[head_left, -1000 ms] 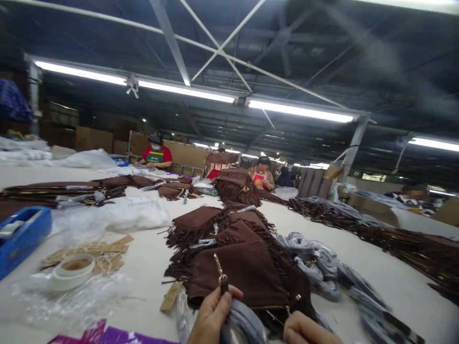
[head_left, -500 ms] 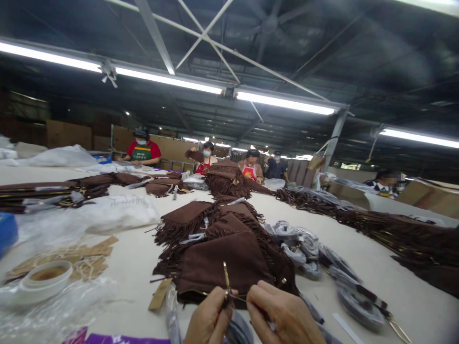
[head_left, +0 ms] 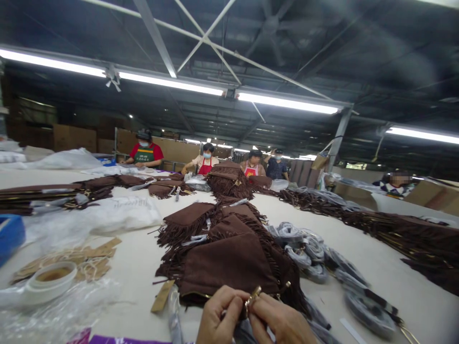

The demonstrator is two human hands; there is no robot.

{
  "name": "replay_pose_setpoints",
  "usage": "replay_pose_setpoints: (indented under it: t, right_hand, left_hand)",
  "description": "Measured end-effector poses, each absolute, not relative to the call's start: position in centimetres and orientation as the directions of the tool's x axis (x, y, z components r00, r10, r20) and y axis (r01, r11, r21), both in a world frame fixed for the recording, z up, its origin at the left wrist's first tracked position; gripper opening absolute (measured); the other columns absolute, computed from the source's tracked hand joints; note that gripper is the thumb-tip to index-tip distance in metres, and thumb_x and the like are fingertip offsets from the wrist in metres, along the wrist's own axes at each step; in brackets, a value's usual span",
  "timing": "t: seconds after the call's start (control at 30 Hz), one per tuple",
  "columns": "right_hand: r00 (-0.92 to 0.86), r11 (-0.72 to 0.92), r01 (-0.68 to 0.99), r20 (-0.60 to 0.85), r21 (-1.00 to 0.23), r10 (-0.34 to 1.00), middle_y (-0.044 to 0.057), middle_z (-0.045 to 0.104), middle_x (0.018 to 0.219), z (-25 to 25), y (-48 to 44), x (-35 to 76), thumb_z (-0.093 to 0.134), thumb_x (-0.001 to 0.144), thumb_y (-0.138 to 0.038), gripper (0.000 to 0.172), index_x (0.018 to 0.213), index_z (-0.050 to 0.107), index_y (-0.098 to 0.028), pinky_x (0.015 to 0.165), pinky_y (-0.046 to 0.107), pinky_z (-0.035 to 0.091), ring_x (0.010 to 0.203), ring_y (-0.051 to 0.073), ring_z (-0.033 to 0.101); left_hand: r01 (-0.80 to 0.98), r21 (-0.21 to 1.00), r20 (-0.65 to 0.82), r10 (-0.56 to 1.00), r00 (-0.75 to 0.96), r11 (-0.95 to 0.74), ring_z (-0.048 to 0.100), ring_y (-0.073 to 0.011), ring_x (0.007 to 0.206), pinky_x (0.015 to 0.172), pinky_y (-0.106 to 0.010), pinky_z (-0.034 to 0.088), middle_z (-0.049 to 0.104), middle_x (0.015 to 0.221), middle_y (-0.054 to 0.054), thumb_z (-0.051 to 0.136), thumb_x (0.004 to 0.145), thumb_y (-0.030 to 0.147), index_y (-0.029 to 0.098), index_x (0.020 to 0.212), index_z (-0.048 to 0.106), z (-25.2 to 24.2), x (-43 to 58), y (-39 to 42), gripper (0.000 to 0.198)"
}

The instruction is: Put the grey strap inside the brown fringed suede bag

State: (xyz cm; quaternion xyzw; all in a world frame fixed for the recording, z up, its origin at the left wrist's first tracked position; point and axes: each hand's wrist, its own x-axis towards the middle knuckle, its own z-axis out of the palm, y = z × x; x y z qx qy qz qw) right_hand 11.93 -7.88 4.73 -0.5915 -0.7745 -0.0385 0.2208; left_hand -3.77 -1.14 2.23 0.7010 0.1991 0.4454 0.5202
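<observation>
Low in the middle of the view, my left hand point(head_left: 221, 315) and my right hand point(head_left: 281, 317) meet with fingers pinched around a small gold metal clasp point(head_left: 253, 298). Its lower part is hidden by the fingers. Beneath my hands a grey plastic-wrapped strap point(head_left: 244, 330) partly shows. Just beyond lies a dark brown fringed bag point(head_left: 225, 263), its gold zipper edge toward me. More brown fringed bags point(head_left: 190, 215) are heaped behind it. A brown paper tag point(head_left: 162, 296) lies left of the nearest bag.
Coiled wrapped straps point(head_left: 304, 246) lie to the right, near a long pile of brown bags point(head_left: 412, 234). On the left are a tape roll point(head_left: 52, 277), paper tags point(head_left: 96, 253), clear plastic and a blue bin point(head_left: 10, 236). Several co-workers point(head_left: 146, 155) are across the table.
The gold clasp, upright above my left fingers before, now lies tilted between both hands. My right hand has closed in on it, and the thin strand between the hands no longer shows.
</observation>
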Motion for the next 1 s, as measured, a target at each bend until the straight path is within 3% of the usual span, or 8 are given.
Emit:
replay_pose_setpoints:
  t: [0.13, 0.27, 0.47, 0.67, 0.77, 0.87, 0.93, 1.0]
  right_hand:
    - [-0.152, 0.344, 0.89, 0.515, -0.299, 0.843, 0.003, 0.067, 0.085, 5.1, -8.3, 11.2, 0.044, 0.092, -0.015, 0.02, 0.094, 0.061, -0.024, 0.067, 0.022, 0.051, 0.075, 0.016, 0.067]
    - [0.111, 0.287, 0.882, 0.758, -0.373, 0.643, 0.007, 0.062, 0.099, 5.9, -8.9, 10.8, 0.051, 0.092, -0.024, 0.016, 0.105, 0.061, -0.023, 0.071, 0.027, 0.053, 0.074, 0.017, 0.063]
    - [-0.014, 0.345, 0.931, 0.932, -0.12, 0.362, 0.007, 0.067, 0.098, 6.7, -9.0, 10.6, 0.058, 0.09, -0.017, 0.015, 0.104, 0.062, -0.021, 0.081, 0.031, 0.052, 0.092, 0.021, 0.063]
    - [0.028, 0.43, 0.854, 0.851, -0.293, 0.524, 0.003, 0.068, 0.088, 8.9, -8.4, 10.3, 0.054, 0.095, -0.021, 0.013, 0.092, 0.066, -0.023, 0.072, 0.027, 0.05, 0.082, 0.017, 0.062]
    - [0.09, 0.479, 0.766, 0.809, -0.429, 0.581, 0.002, 0.069, 0.086, 9.9, -8.6, 11.3, 0.059, 0.092, -0.024, 0.01, 0.089, 0.068, -0.025, 0.07, 0.025, 0.051, 0.079, 0.017, 0.063]
    - [0.26, 0.478, 0.605, 0.725, -0.637, 0.637, 0.002, 0.07, 0.078, 10.3, -9.3, 13.0, 0.065, 0.089, -0.032, 0.009, 0.087, 0.069, -0.025, 0.063, 0.023, 0.053, 0.072, 0.016, 0.065]
    - [0.32, 0.471, 0.398, 0.6, -0.787, 0.733, 0.001, 0.067, 0.07, 10.2, -9.5, 14.0, 0.068, 0.086, -0.039, 0.015, 0.085, 0.068, -0.024, 0.055, 0.021, 0.051, 0.063, 0.015, 0.063]
    - [0.25, 0.373, 0.172, 0.407, -0.912, 0.878, -0.003, 0.06, 0.061, 9.9, -9.4, 14.4, 0.069, 0.084, -0.045, 0.023, 0.082, 0.064, -0.023, 0.043, 0.019, 0.042, 0.048, 0.011, 0.053]
  left_hand:
    - [-0.195, 0.872, 0.487, 0.768, 0.416, -0.448, 0.058, -0.0182, 0.078, 0.073, -0.025, 0.044, 0.063, 0.081, -0.005, 0.051, 0.093, 0.044, 0.017, 0.083, 0.073, 3.9, -3.1, -1.4, 0.036]
    - [-0.108, 0.818, 0.566, 0.754, 0.333, -0.565, 0.056, -0.0161, 0.074, 0.065, -0.023, 0.042, 0.057, 0.078, -0.004, 0.053, 0.093, 0.036, 0.016, 0.077, 0.07, 6.6, -3.3, -0.9, 0.031]
    - [-0.142, 0.742, 0.64, 0.629, 0.442, -0.655, 0.054, -0.0124, 0.066, 0.061, -0.022, 0.041, 0.056, 0.072, -0.001, 0.052, 0.094, 0.025, 0.015, 0.081, 0.07, 10.4, -3.1, -1.1, 0.024]
    - [-0.169, 0.547, 0.727, 0.365, 0.581, -0.82, 0.054, -0.0138, 0.076, 0.068, -0.022, 0.043, 0.056, 0.079, -0.003, 0.052, 0.093, 0.019, 0.015, 0.078, 0.071, 14.1, -3.8, -1.3, 0.024]
    - [-0.128, 0.57, 0.636, 0.337, 0.694, -0.812, 0.058, -0.016, 0.092, 0.083, -0.024, 0.046, 0.061, 0.098, -0.004, 0.058, 0.091, 0.022, 0.019, 0.1, 0.07, 14.7, -5.6, 0.4, 0.015]
    - [0.129, 0.531, 0.419, 0.391, 0.819, -0.838, 0.051, -0.0248, 0.118, 0.101, -0.034, 0.04, 0.056, 0.128, -0.008, 0.078, 0.074, 0.029, 0.021, 0.126, 0.056, 12.4, -8.1, 3.2, 0.057]
    - [0.362, 0.428, 0.265, 0.497, 0.826, -0.828, 0.046, -0.0322, 0.124, 0.103, -0.041, 0.038, 0.051, 0.136, -0.013, 0.085, 0.06, 0.026, 0.018, 0.128, 0.053, 9.3, -9.6, 5.5, 0.075]
    - [0.524, 0.36, 0.182, 0.609, 0.772, -0.772, 0.054, -0.0318, 0.114, 0.095, -0.039, 0.041, 0.059, 0.124, -0.013, 0.078, 0.066, 0.019, 0.017, 0.11, 0.061, 6.1, -10.5, 7.5, 0.047]
